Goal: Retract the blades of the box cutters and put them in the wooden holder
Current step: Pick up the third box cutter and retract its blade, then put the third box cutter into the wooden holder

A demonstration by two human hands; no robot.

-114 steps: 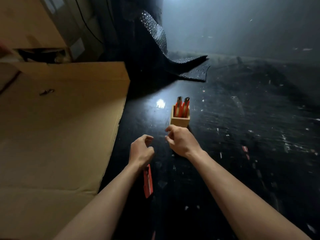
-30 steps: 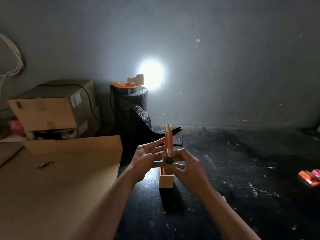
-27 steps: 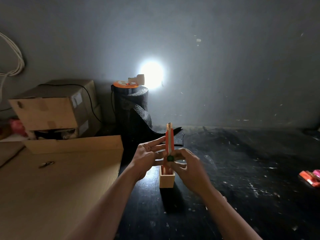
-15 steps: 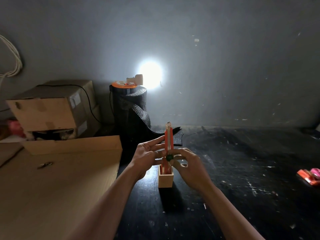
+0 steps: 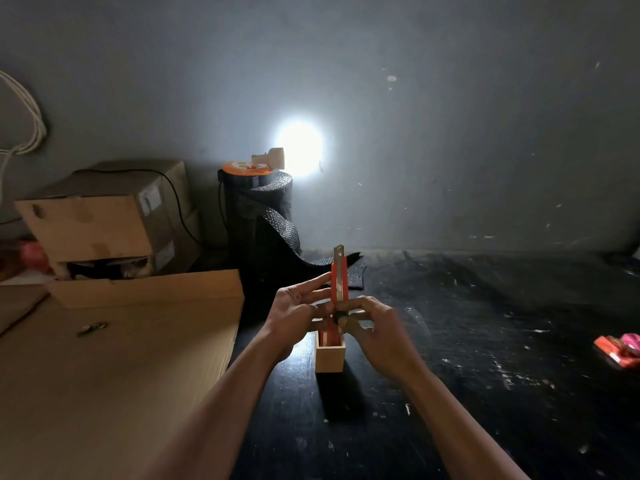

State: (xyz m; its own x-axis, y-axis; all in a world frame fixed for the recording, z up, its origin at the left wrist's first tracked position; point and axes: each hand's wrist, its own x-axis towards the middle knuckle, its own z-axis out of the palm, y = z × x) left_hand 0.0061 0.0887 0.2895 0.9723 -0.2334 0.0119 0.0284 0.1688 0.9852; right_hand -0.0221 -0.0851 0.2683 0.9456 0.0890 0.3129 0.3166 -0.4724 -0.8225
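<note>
Box cutter, orange plastic with a metal blade rail, stands upright in the air just above the small square wooden holder, its metal tip pointing up. The left hand steadies it from the left: thumb pressed near the lower body, index and middle fingers stretched almost straight toward the handle. The right hand grips from the right, its curled fingers closed around the lower handle, thumb lying by the dark round slider knob. Inside the holder, more orange cutter handles stand upright. The holder sits on a black, scuffed, speckled surface. To the left lies a flat brown cardboard sheet, with stacked cardboard boxes behind it. A roll of black bubble wrap stands near the grey wall.
</note>
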